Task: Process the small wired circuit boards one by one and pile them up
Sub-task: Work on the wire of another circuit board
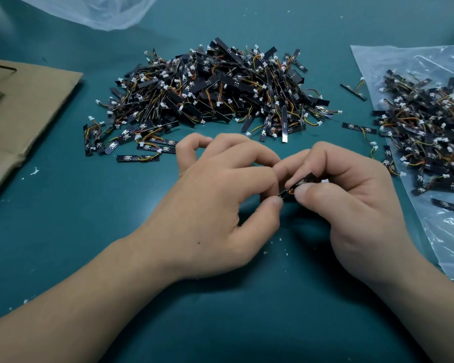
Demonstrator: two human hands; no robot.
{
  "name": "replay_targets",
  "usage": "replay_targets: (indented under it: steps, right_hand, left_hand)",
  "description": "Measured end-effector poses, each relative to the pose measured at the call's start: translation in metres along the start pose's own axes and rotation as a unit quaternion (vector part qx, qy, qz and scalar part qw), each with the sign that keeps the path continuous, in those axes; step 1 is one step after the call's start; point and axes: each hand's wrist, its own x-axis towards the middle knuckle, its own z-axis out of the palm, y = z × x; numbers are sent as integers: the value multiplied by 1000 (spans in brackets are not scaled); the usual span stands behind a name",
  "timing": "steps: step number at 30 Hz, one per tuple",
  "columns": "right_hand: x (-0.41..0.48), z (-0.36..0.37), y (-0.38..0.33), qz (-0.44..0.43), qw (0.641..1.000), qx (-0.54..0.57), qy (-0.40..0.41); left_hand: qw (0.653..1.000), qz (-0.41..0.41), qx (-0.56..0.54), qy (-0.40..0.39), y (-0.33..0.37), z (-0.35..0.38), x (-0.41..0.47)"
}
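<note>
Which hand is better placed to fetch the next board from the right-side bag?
Right, probably: the plastic bag lies beside the right hand; the left hand must cross over. Both pinch the held board.

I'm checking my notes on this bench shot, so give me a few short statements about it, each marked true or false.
1. The left hand and right hand both pinch one circuit board between them. True.
2. The large pile sits on the cardboard. False: it lies on the teal table; the cardboard is to its left.
3. More boards lie on a clear plastic bag at the right. True.
4. The right hand lies flat and empty. False: its fingers curl round the circuit board.
</note>
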Motion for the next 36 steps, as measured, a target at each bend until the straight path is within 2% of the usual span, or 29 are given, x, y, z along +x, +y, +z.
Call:
replay_targets:
  steps: [8, 16, 36]
  right_hand:
    - [0, 2, -2, -15, 1000, 16, -18]
    - [-2, 6, -4, -49, 997, -39, -42]
    - [-3, 6, -3, -42, 998, -31, -32]
  left_hand:
    - [998, -10, 9, -68, -3, -1, -2]
    - [996, -27, -28, -80, -5, 0, -1]
    - [997, -20, -52, -58, -9, 0, -2]
